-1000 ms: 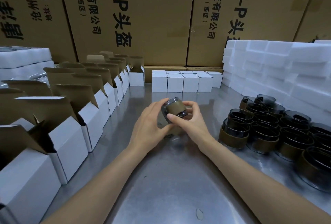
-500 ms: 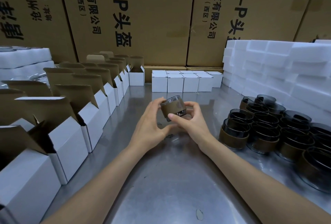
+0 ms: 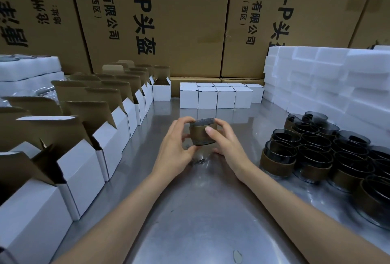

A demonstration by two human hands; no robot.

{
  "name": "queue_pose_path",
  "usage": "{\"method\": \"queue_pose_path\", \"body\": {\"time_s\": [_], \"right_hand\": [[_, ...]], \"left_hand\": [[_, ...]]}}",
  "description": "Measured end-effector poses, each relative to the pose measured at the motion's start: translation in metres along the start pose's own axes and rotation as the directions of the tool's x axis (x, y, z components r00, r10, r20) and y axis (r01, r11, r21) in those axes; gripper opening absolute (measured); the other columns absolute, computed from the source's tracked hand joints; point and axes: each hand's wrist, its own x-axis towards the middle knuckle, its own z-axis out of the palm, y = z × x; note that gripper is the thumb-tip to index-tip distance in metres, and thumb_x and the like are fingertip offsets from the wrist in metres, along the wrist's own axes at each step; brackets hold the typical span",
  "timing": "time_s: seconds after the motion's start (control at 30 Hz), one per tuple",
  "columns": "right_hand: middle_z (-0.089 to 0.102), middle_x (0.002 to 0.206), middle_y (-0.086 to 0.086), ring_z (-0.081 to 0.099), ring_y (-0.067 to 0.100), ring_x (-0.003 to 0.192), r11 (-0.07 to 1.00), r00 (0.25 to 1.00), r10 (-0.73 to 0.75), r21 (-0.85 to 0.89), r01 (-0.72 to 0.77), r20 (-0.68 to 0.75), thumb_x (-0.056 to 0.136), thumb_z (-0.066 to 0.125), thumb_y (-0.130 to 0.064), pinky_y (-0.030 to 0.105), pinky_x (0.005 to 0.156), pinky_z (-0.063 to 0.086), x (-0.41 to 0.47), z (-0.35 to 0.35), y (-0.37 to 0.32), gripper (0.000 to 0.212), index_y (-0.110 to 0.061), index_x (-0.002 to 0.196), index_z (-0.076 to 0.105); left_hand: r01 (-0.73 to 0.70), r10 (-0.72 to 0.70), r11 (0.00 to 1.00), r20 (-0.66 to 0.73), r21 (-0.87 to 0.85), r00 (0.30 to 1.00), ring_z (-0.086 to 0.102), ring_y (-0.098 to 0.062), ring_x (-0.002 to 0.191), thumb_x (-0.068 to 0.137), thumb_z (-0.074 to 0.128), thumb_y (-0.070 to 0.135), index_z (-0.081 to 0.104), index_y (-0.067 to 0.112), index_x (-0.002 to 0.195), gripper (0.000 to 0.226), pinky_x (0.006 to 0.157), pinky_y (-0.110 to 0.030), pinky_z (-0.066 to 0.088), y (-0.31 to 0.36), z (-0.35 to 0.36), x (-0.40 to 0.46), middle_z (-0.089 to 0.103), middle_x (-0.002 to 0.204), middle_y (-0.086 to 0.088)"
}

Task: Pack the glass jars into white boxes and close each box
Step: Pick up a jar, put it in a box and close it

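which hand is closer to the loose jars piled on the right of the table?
Right. The right hand grips the held jar on the side facing the pile of jars, with bare table between. The left hand grips the jar's far side, farther from the pile.

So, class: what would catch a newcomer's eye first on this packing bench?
Both hands, left hand and right hand, grip one glass jar at the centre. Open white boxes line the left side, and a cluster of dark jars crowds the right.
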Motion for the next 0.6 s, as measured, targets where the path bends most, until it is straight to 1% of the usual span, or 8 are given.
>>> {"method": "queue_pose_path", "body": {"time_s": [0.03,0.1,0.17,0.2,0.3,0.4,0.5,0.6], "right_hand": [[0.06,0.118,-0.001,0.057,0.012,0.111,1.0,1.0,0.006,0.018,-0.006,-0.004,0.091,0.059,-0.032,0.023,0.079,0.052,0.0005,-0.0001,0.0003,0.031,-0.031,0.121,0.048],[0.062,0.115,0.004,0.06,0.018,0.11,0.999,1.0,0.013,0.033,-0.013,-0.008,0.09,0.062,-0.026,0.033,0.086,0.053,0.0018,0.0004,0.0015,0.027,-0.029,0.114,0.048],[0.063,0.114,0.004,0.059,0.019,0.109,0.999,1.0,0.022,0.025,-0.022,0.0,0.089,0.064,-0.02,0.032,0.089,0.049,0.0028,0.0017,0.0028,0.027,-0.03,0.109,0.047],[0.063,0.113,0.004,0.059,0.018,0.108,1.0,1.0,0.024,0.013,-0.024,0.008,0.088,0.064,-0.017,0.03,0.088,0.048,0.0033,0.0021,0.0033,0.029,-0.032,0.107,0.047],[0.062,0.11,0.002,0.059,0.017,0.103,0.998,0.999,0.026,-0.061,-0.024,0.035,0.086,0.064,-0.014,0.029,0.09,0.047,0.0042,0.0025,0.0049,0.035,-0.034,0.108,0.046],[0.061,0.105,-0.002,0.058,0.015,0.101,0.986,0.998,0.039,-0.166,-0.031,0.041,0.084,0.063,-0.015,0.028,0.088,0.045,0.0038,0.0028,0.0044,0.04,-0.03,0.118,0.047],[0.061,0.106,-0.004,0.056,0.015,0.105,0.969,0.998,0.049,-0.245,-0.037,0.04,0.083,0.061,-0.017,0.031,0.091,0.044,0.0021,0.0035,0.0028,0.042,-0.026,0.122,0.047],[0.061,0.107,-0.004,0.055,0.013,0.105,0.966,0.998,0.055,-0.256,-0.045,0.033,0.072,0.057,-0.03,0.03,0.09,0.043,-0.0006,0.0052,-0.0004,0.05,-0.026,0.121,0.049]], "left_hand": [[0.014,-0.014,1.0,0.017,-0.008,1.0,0.063,-0.006,0.102,0.075,0.07,-0.001,0.046,0.034,0.115,0.058,0.083,-0.009,0.047,-0.0013,0.0001,0.0001,0.051,0.12,0.009],[0.032,-0.032,0.999,0.065,-0.003,0.997,0.06,-0.012,0.108,0.074,0.065,-0.007,0.043,0.031,0.114,0.059,0.09,-0.019,0.049,-0.0027,0.0004,-0.0007,0.049,0.122,0.005],[0.032,-0.03,0.999,0.111,-0.018,0.993,0.055,-0.015,0.113,0.071,0.057,-0.011,0.042,0.026,0.113,0.058,0.097,-0.032,0.049,-0.003,0.0012,-0.0018,0.044,0.124,0.002],[0.022,-0.02,1.0,0.129,-0.018,0.991,0.052,-0.016,0.114,0.069,0.052,-0.013,0.041,0.024,0.112,0.058,0.098,-0.034,0.048,-0.0028,0.0019,-0.0023,0.04,0.123,0.001],[0.023,-0.027,0.999,0.172,0.022,0.985,0.046,-0.015,0.111,0.065,0.046,-0.014,0.04,0.023,0.11,0.059,0.1,-0.035,0.045,-0.0043,0.003,-0.0031,0.032,0.119,0.002],[0.083,-0.09,0.996,0.202,0.046,0.975,0.044,-0.015,0.108,0.066,0.044,-0.014,0.039,0.024,0.109,0.058,0.098,-0.038,0.045,-0.0044,0.0023,-0.0026,0.029,0.117,0.004],[0.117,-0.122,0.992,0.191,0.038,0.974,0.046,-0.018,0.108,0.069,0.038,-0.017,0.044,0.022,0.112,0.058,0.095,-0.039,0.046,-0.0029,0.002,-0.0019,0.032,0.118,0.006],[0.127,-0.124,0.992,0.135,-0.008,0.983,0.053,-0.022,0.097,0.071,0.033,-0.019,0.05,0.02,0.11,0.058,0.075,-0.026,0.046,-0.0015,0.0016,-0.0012,0.039,0.116,0.004]]}}
